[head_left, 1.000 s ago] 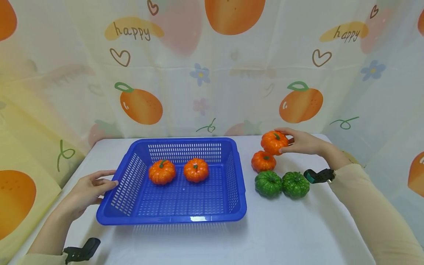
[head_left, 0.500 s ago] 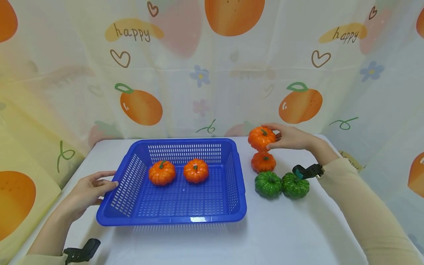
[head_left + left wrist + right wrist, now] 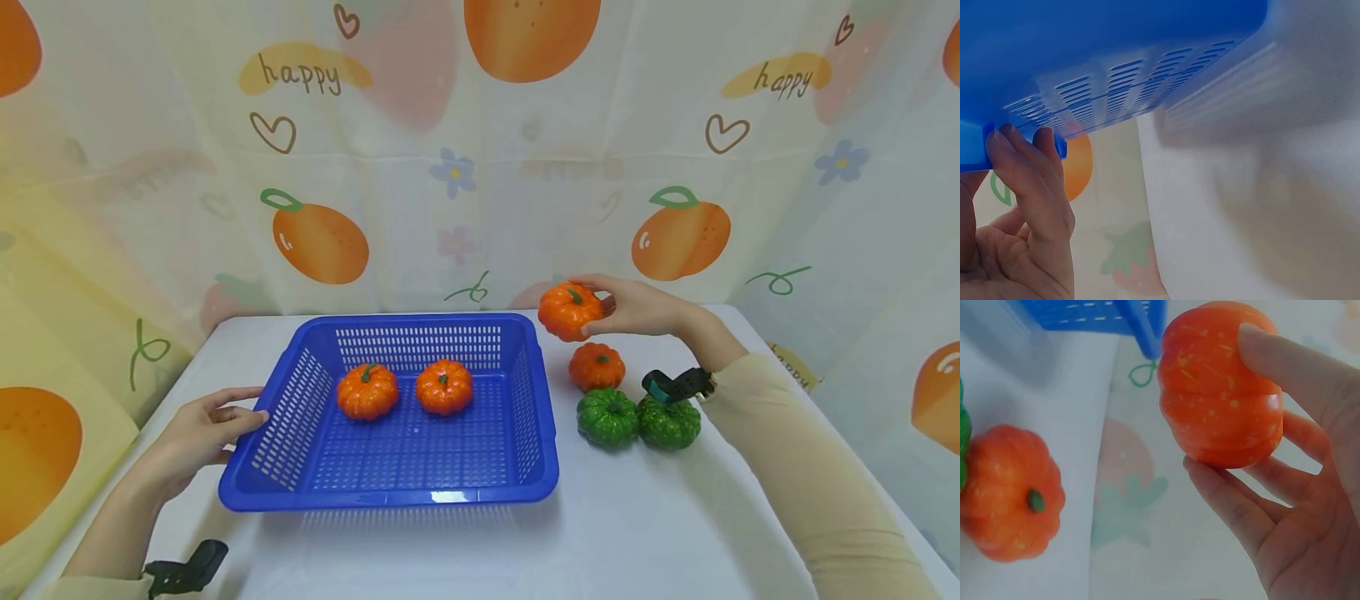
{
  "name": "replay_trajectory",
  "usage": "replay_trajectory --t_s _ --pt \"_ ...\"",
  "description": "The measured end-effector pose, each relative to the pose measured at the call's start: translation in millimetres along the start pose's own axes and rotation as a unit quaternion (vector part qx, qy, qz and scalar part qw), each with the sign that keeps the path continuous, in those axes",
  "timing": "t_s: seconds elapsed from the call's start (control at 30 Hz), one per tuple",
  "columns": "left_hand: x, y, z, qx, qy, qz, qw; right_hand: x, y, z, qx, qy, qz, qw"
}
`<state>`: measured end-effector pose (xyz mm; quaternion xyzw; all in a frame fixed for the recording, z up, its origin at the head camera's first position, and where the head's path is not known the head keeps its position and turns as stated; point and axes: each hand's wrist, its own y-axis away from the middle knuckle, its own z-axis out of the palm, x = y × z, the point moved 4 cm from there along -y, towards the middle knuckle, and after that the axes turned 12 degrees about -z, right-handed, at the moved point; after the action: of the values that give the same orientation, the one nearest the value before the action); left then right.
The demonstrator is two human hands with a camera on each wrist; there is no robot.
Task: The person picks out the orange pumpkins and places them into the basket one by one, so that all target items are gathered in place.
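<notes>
My right hand [image 3: 637,307] grips a small orange pumpkin [image 3: 571,312] between thumb and fingers, raised close to the basket's back right corner. In the right wrist view the thumb lies on one side of the pumpkin [image 3: 1219,387] and fingertips on the other. At the left, my left hand [image 3: 197,433] holds the rim of a blue plastic basket [image 3: 386,498], its fingertips [image 3: 1007,134] hooked at the edge in the left wrist view. Inside the basket sit two orange pumpkins, one on the left [image 3: 367,392] and another near the middle [image 3: 444,387].
Right of the basket, an orange pumpkin [image 3: 597,367] stands on the white table [image 3: 660,517]. In front of it are two green pumpkins, a left one [image 3: 608,417] and a right one [image 3: 669,423], partly behind the wrist strap. A printed curtain [image 3: 525,208] hangs behind the table.
My right hand has carried the orange pumpkin left, from above the others on the table to near the basket's back right corner. The left hand and the basket stay in place.
</notes>
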<state>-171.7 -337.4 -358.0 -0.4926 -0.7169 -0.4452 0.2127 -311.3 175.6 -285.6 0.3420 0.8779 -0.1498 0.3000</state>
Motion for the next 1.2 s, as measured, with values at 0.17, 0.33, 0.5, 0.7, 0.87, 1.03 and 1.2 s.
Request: replay_trajectory --t_s 0.17,0.33,0.5,0.7,0.87,1.03,1.2 --pt "0.0 -0.5 0.2 -0.001 0.002 0.003 1.0 -5.5 -8.4 2.3 -0.006 0.012 -0.006 0.9999" --pt "1.1 -0.4 0.2 0.003 0.003 0.015 0.9999 -13.6 -18.6 7.2 -0.012 0.016 -0.018 0.9996" --pt "1.6 0.1 0.1 0.003 0.004 0.018 0.9998 -23.5 -30.1 13.5 -0.02 0.025 -0.034 0.9989" --pt "1.7 -0.2 -0.2 0.001 0.008 0.018 0.9998 -32.9 -40.3 19.5 -0.028 0.045 -0.045 0.9976" --pt "2.2 0.1 -0.3 0.0 0.011 0.019 0.9998 -41.0 -48.6 25.0 -0.039 0.045 -0.057 0.9966" --pt "2.2 0.8 0.0 0.001 0.008 0.015 0.9999 -48.1 -57.4 32.6 -0.046 0.041 -0.075 0.9953" --pt "1.3 0.4 0.1 0.001 0.007 0.013 0.9999 -50.7 -65.7 40.7 -0.054 0.06 -0.083 0.9933"
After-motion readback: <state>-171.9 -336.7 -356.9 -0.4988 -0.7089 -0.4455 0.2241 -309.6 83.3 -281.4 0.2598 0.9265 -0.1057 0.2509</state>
